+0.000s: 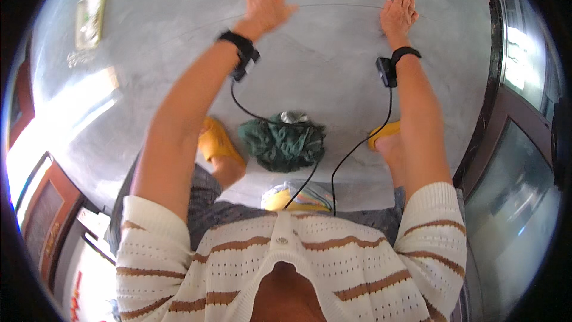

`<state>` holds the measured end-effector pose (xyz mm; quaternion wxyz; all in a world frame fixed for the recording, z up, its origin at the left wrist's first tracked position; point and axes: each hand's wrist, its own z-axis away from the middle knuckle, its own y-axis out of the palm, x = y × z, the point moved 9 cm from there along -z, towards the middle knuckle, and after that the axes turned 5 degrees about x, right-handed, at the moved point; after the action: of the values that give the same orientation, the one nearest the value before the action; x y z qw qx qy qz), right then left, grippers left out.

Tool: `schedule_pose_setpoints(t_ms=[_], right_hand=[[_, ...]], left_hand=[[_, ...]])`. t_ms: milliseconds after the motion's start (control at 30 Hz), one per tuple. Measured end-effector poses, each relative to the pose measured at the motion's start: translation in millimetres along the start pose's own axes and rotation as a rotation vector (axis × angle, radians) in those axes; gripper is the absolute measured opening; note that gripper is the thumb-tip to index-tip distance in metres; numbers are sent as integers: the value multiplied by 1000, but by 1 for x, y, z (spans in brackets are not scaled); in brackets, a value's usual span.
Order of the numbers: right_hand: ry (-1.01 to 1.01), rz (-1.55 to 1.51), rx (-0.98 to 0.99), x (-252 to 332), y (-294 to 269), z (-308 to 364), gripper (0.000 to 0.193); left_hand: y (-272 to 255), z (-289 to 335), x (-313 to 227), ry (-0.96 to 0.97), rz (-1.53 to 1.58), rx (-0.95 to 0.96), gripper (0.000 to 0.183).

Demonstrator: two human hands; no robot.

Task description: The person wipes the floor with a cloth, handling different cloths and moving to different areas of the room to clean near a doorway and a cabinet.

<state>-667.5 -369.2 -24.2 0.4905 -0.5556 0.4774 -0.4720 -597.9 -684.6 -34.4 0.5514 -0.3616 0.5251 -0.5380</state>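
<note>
A thin dark line (339,5) stretches across the grey floor between my hands. At its right end my right hand (399,16) has its fingers pressed together over the line; the exact grip is too small to see. My left hand (265,6) is open with fingers spread, slightly smeared by motion, and the line passes at its palm. Faintly, the line continues to the left of that hand. Between my feet lies a crumpled bundle of dark green netting (283,143), with a small shiny silvery piece (294,117) at its top edge.
Black wrist devices (386,71) trail cables (357,143) over the netting toward my lap. Yellow slippers (217,141) are on my feet. A yellow item in clear plastic (298,198) sits below me. Left is a pale, gold-edged rectangular object (90,18); right, a dark-framed glass door (512,185).
</note>
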Motion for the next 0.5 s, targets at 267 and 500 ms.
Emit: schedule_pose_setpoints(t_ms=[267,500], right_hand=[[-513,27,-235,82,-44,131,42],[-1015,-128,424,218,-45,430,70]], left_hand=[[28,275,-43,-250,200,176,71],[50,397,-83,-146,169,270,78]])
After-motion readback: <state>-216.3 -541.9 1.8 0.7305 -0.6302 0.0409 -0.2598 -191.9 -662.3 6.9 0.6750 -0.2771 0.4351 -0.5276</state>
